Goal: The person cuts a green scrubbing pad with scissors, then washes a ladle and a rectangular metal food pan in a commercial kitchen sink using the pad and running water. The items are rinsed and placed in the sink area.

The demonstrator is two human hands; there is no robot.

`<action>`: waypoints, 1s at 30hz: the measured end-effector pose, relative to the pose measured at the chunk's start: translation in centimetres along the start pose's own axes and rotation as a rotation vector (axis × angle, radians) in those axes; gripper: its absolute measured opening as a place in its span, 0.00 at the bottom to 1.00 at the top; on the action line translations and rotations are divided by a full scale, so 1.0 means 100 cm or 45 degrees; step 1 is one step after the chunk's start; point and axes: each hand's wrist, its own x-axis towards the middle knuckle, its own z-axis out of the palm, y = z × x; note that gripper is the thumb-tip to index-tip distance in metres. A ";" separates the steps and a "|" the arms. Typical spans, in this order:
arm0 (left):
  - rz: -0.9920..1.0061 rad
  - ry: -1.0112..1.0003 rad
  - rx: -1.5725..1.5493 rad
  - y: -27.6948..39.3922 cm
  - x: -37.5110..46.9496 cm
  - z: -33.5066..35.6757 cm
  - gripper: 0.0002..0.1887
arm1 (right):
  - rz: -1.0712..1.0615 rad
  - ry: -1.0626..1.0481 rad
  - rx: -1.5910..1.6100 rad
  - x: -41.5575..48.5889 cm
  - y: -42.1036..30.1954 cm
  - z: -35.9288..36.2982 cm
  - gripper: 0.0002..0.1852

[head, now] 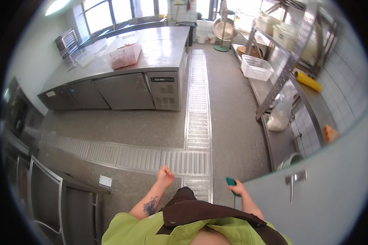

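Note:
My right hand (238, 187) is shut on a dark green object (231, 184), perhaps a cloth or scouring pad, low beside the pale door. My left hand (165, 176) hangs over the floor grating with its fingers curled; nothing shows in it. Farther ahead, a steel worktop (155, 56) with cabinet doors below bears a clear plastic tub (124, 55) of what looks like raw meat. Smaller plastic containers (85, 58) stand to its left.
Metal drain gratings (197, 130) run ahead and leftward. At right are steel shelves (270, 128) with a white basket (257, 68) and a plastic bag (277, 118). A pale door (322, 196) with a lever handle is close at right. Steel equipment (79, 208) stands at left.

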 end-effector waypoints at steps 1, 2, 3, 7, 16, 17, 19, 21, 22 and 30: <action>0.032 0.005 -0.044 0.016 0.021 0.017 0.22 | -0.136 0.065 -0.050 0.041 -0.065 -0.032 0.50; 0.048 0.024 -0.078 0.026 0.044 0.037 0.22 | -0.224 0.111 -0.038 0.079 -0.119 -0.058 0.51; 0.070 0.059 -0.104 0.037 0.067 0.054 0.22 | -0.312 0.139 -0.015 0.114 -0.162 -0.077 0.51; 0.007 0.169 -0.196 0.063 0.190 0.084 0.16 | -0.475 0.017 0.102 0.245 -0.259 -0.104 0.50; -0.128 -0.265 0.178 0.174 0.435 0.421 0.03 | 0.344 -0.084 0.423 0.422 -0.193 -0.226 0.46; -0.130 -0.291 0.206 0.183 0.469 0.447 0.01 | 0.389 -0.104 0.437 0.456 -0.205 -0.234 0.46; -0.150 -0.431 0.241 0.196 0.539 0.499 0.07 | 0.435 -0.112 0.433 0.530 -0.236 -0.259 0.46; -0.165 -0.313 0.210 0.205 0.601 0.554 0.07 | 0.448 -0.113 0.416 0.607 -0.263 -0.286 0.46; -0.159 -0.323 0.172 0.212 0.627 0.575 0.07 | 0.441 -0.123 0.399 0.646 -0.276 -0.305 0.46; -0.056 -0.160 -0.016 0.301 0.809 0.700 0.10 | 0.025 -0.047 0.073 0.996 -0.407 -0.472 0.45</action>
